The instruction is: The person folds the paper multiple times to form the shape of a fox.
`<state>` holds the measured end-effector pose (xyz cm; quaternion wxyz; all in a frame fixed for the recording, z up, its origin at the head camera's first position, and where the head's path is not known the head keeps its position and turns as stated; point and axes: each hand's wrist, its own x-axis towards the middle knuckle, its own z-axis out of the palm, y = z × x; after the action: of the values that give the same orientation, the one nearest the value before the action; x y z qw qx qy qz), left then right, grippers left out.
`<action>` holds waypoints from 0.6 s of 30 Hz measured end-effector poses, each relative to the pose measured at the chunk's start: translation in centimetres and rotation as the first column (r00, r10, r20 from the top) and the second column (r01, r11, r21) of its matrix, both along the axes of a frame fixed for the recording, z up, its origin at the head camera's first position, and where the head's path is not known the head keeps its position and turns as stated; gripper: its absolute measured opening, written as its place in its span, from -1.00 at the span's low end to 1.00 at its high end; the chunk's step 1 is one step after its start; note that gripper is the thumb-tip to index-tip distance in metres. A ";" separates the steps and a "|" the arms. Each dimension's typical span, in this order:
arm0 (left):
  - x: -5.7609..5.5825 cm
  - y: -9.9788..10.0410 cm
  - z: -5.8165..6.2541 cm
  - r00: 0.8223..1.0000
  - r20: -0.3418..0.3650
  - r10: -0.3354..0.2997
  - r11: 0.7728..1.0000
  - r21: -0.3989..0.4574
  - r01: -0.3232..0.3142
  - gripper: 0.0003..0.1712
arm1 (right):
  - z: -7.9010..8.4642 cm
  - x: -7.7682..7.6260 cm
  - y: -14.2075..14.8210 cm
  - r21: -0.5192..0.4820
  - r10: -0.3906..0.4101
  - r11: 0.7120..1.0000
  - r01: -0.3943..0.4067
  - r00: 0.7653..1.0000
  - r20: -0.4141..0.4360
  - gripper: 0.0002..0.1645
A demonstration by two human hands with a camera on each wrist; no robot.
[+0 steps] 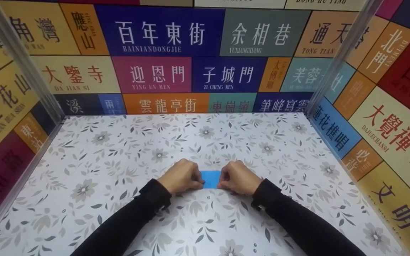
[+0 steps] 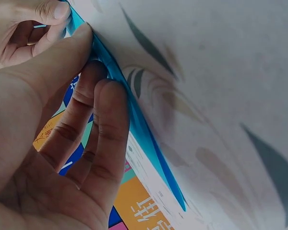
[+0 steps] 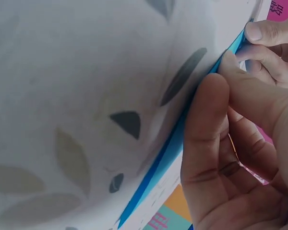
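Note:
A small piece of bright blue paper [image 1: 210, 179] lies on the flowered tabletop between the two hands. My left hand [image 1: 182, 176] holds its left end, and my right hand [image 1: 240, 177] has the opposite end, fingers curled in both. Seen close in the left wrist view, the thumb and fingertips of the left hand [image 2: 62, 134] pinch the near edge of the blue paper [image 2: 151, 143]. From the right wrist, the paper [image 3: 158, 167] shows as thin layers, lying nearly flat, with the right hand's [image 3: 240, 139] thumb and index finger on its edge. The fingers cover both ends in the head view.
A white tabletop [image 1: 126, 149] patterned with grey leaves and flowers spreads around the hands. Panels of coloured blocks with Chinese lettering [image 1: 151, 74] stand along the back and both sides. Clear corner strips [image 1: 327, 60] join the panels.

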<state>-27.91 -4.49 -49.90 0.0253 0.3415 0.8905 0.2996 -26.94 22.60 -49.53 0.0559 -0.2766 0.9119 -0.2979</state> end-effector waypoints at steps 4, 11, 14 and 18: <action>0.0 -0.1 0.1 1.000 0.006 -0.004 1.000 0.010 0.004 -0.85 | 0.1 0.0 0.4 0.010 0.002 1.000 -0.003 1.000 0.023 -0.78; 0.1 -0.2 0.1 1.000 -0.010 -0.012 1.000 0.016 0.012 -0.85 | -0.3 0.1 1.3 -0.003 -0.019 1.000 0.019 0.999 0.037 -0.78; 0.1 -0.2 0.1 1.000 -0.006 -0.012 1.000 0.015 0.012 -0.85 | -0.5 0.1 1.6 -0.013 -0.022 1.000 0.022 0.999 0.029 -0.78; 0.1 -0.1 0.1 1.000 0.006 -0.005 1.000 0.017 0.005 -0.85 | -0.5 0.1 1.8 -0.020 -0.023 1.000 0.024 0.999 0.024 -0.78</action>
<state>-27.78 -4.61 -49.84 0.0258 0.3432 0.8869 0.3081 -26.80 24.37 -50.07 0.0604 -0.2629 0.9113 -0.3111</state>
